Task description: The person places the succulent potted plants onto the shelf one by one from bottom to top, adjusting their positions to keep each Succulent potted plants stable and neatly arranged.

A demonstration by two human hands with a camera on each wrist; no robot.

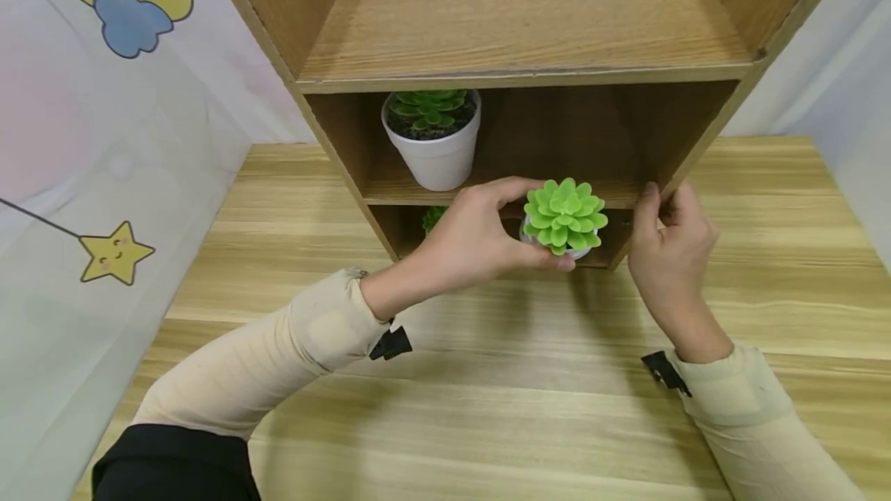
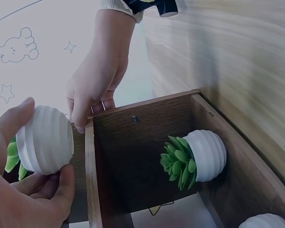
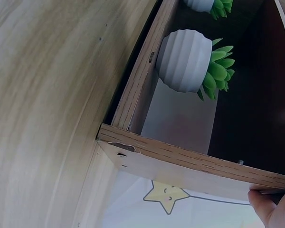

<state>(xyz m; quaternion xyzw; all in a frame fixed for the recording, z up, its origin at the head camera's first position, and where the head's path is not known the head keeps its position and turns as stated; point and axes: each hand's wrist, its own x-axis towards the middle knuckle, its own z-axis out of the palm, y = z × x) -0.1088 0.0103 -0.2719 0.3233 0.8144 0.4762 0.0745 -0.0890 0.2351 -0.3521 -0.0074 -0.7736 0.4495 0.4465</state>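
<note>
My left hand (image 1: 480, 234) holds a small potted succulent (image 1: 565, 215) in front of the wooden shelf (image 1: 522, 77), thumb and fingers around its pot. Its leaves are bright green; the left wrist view shows its white ribbed pot (image 2: 46, 140) from the side. My right hand (image 1: 671, 253) grips the right side edge of the shelf near the middle board, also seen as a hand (image 2: 102, 71) in the left wrist view. Two more succulents in white ribbed pots stand in the bottom compartment, one pot (image 3: 184, 61) clearest in the right wrist view.
A larger succulent in a smooth white pot (image 1: 438, 153) stands at the left of the middle compartment. The shelf stands on a wood-grain tabletop (image 1: 445, 424). Pale fabric with a printed star (image 1: 117, 253) and a moon hangs around it.
</note>
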